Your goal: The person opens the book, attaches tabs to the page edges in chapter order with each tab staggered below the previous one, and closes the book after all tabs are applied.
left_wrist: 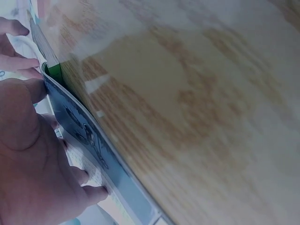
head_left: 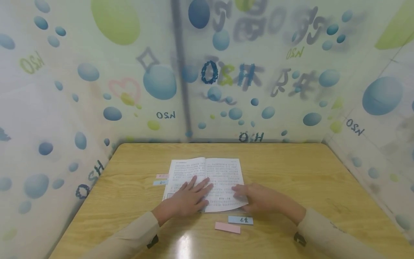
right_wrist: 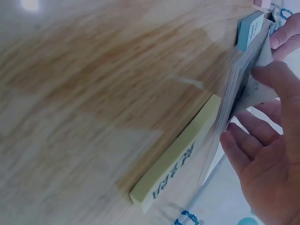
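An open book (head_left: 223, 172) with printed text lies on the wooden table (head_left: 291, 162). My left hand (head_left: 189, 199) rests on its left page with the fingers spread; in the left wrist view this hand (left_wrist: 37, 150) lies over the inner pages along the lower edge. At the right edge, my right hand (head_left: 260, 198) holds a page of the book, thumb on top and fingers beneath. From the right wrist, a raised page (right_wrist: 258, 89) shows between the thumb and fingers of that hand (right_wrist: 267, 154).
A blue strip (head_left: 237, 220) with handwriting and a pink strip (head_left: 227, 227) lie in front of the book. Another pink strip (head_left: 161, 176) and blue strip (head_left: 160, 182) stick out at its left. A yellow strip (right_wrist: 176, 154) lies beside its right edge. Patterned walls (head_left: 281, 104) surround the table.
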`<move>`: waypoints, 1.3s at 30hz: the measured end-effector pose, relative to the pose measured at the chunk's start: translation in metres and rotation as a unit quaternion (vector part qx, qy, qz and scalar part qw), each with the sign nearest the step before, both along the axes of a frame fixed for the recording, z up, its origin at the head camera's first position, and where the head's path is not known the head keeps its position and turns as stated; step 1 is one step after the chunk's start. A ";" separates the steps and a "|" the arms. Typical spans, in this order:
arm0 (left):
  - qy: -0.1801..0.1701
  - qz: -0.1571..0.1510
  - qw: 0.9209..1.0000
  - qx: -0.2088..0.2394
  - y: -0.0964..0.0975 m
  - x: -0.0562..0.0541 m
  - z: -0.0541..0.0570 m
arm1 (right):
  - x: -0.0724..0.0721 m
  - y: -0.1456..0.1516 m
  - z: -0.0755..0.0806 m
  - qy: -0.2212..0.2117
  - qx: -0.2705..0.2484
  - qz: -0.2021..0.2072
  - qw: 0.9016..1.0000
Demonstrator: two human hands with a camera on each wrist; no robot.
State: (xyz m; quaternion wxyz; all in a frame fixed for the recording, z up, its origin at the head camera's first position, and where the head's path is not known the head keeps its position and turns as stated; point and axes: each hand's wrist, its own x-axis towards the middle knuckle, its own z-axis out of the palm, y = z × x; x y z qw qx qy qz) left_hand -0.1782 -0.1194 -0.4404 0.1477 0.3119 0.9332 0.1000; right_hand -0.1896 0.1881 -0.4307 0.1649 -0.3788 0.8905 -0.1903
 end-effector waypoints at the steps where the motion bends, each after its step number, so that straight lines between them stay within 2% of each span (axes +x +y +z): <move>1: 0.000 0.000 1.000 0.002 0.000 0.000 0.000 | 0.000 0.000 -0.001 0.000 0.000 -0.001 1.000; 9: 0.006 -0.002 1.000 0.013 -0.002 0.000 -0.004 | -0.010 -0.003 -0.007 0.061 0.012 0.003 0.998; 15: 0.019 -0.003 1.000 0.021 0.001 -0.001 -0.009 | -0.016 -0.005 -0.002 0.094 0.015 -0.003 0.995; 19: 0.013 0.005 0.999 0.046 0.006 0.003 -0.005 | -0.018 -0.007 0.007 0.095 -0.009 -0.013 0.995; 24: 0.013 0.001 0.998 0.062 0.015 0.006 -0.002 | -0.019 -0.009 0.013 0.100 -0.033 -0.004 0.994; 33: 0.041 -0.012 0.997 0.060 0.015 0.002 -0.004 | -0.019 -0.006 0.012 0.091 -0.026 -0.016 0.995; 39: 0.043 -0.013 0.996 0.077 0.011 -0.002 -0.005 | -0.020 0.003 0.016 0.119 -0.077 -0.013 0.990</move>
